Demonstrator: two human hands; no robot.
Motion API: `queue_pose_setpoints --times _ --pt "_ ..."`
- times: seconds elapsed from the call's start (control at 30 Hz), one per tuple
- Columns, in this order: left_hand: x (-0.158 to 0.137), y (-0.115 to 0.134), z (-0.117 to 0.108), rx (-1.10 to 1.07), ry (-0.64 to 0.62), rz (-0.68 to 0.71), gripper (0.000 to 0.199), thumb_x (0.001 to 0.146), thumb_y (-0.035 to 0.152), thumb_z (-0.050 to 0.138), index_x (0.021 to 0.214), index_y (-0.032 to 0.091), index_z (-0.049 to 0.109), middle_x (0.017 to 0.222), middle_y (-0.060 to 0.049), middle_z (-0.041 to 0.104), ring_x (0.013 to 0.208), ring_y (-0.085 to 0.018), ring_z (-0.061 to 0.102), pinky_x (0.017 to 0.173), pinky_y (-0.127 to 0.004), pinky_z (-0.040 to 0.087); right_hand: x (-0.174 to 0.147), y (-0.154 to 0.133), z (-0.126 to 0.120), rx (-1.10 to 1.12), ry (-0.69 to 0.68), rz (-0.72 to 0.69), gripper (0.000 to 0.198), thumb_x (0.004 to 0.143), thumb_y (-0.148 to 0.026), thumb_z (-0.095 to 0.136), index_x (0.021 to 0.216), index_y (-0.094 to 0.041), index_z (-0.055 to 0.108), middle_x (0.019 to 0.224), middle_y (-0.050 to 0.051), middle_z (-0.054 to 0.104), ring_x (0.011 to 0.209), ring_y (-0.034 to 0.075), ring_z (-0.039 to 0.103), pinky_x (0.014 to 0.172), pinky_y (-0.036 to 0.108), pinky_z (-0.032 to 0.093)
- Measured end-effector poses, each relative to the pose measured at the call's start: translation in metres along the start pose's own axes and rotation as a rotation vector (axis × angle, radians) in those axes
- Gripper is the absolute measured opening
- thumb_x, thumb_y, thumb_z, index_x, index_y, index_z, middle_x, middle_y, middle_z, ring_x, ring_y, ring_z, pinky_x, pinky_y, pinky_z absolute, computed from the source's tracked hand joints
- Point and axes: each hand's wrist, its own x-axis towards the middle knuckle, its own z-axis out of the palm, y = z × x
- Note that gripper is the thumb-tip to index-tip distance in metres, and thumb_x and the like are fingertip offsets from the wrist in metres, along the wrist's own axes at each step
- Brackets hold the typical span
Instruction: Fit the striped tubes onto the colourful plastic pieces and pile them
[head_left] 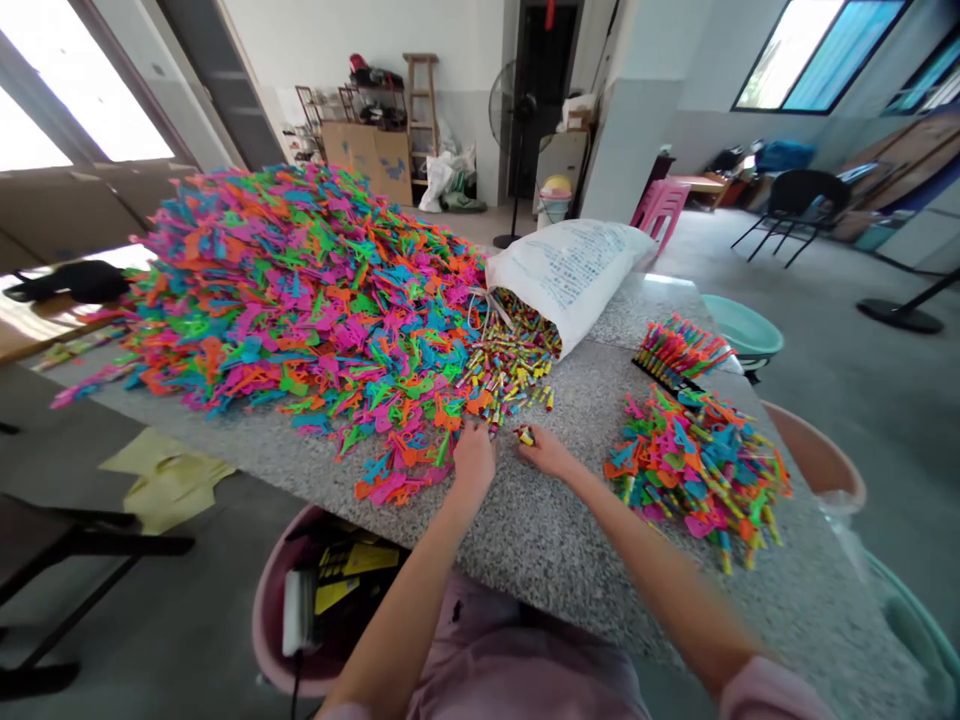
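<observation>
My right hand [547,453] is closed on a small tube [526,435] with yellow and dark print, just above the granite table. My left hand [474,458] is closed at the front edge of a big heap of bright plastic pieces [300,290] in pink, orange, green and blue; what its fingers hold is hidden. Right in front of both hands, small printed tubes [510,365] spill from the mouth of a white woven sack [574,275]. To the right lies a pile of tubes fitted with coloured plastic pieces [697,465].
Behind that pile, a row of similar sticks [682,350] stands in a black holder. Below the near edge sits a pink tub [270,620] with black and yellow packs. A green basin [742,325] and an orange basin [814,450] flank the granite table [555,570].
</observation>
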Motion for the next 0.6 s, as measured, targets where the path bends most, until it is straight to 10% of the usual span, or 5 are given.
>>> queue_pose_setpoints --times 0.3,0.6 --pt "0.008 0.008 0.01 -0.199 -0.036 -0.008 0.013 0.08 0.021 0.061 0.091 0.016 0.066 0.082 -0.004 0.071 0.078 -0.016 0.066 0.072 -0.025 0.047 -0.011 -0.001 0.007 0.261 0.161 0.088 0.022 0.073 -0.027 0.06 0.092 -0.015 0.063 0.073 -0.002 0.064 0.067 0.014 0.056 0.059 0.02 0.042" --pt "0.004 -0.012 0.008 -0.266 0.1 -0.097 0.022 0.084 0.033 0.057 0.085 0.014 0.068 0.078 -0.006 0.071 0.074 -0.017 0.065 0.07 -0.026 0.045 0.006 -0.018 0.007 0.051 0.104 0.223 0.023 0.076 -0.032 0.064 0.092 -0.015 0.068 0.083 0.008 0.069 0.077 0.02 0.062 0.067 0.025 0.044"
